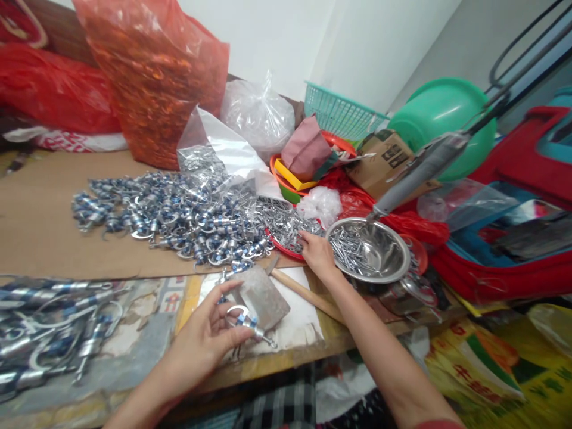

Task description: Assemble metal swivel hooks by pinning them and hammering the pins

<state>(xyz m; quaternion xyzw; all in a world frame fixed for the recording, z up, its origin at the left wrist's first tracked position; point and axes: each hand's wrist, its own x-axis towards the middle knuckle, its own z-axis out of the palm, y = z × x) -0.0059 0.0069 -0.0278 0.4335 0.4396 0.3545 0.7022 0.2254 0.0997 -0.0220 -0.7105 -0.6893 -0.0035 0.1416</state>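
My left hand (pixel 205 339) holds a small silver and blue metal clasp (pixel 245 320) near the table's front edge, just in front of a grey metal block (pixel 263 295). My right hand (pixel 318 253) reaches forward, fingers down in a red dish (pixel 282 247) heaped with small silver parts. A large pile of finished silver and blue clasps (pixel 174 214) lies on brown cardboard (pixel 40 220) to the left of that dish. A steel bowl (pixel 393 262) with several metal pins stands right of my right hand.
Another heap of clasps (pixel 49 333) lies at the near left. Red plastic bags (pixel 156 71), clear bags (pixel 259 113), a teal basket (pixel 339 110), a green basin (pixel 440 107) and a cardboard box (pixel 386 158) crowd the back. A wooden handle (pixel 304 292) lies by the block.
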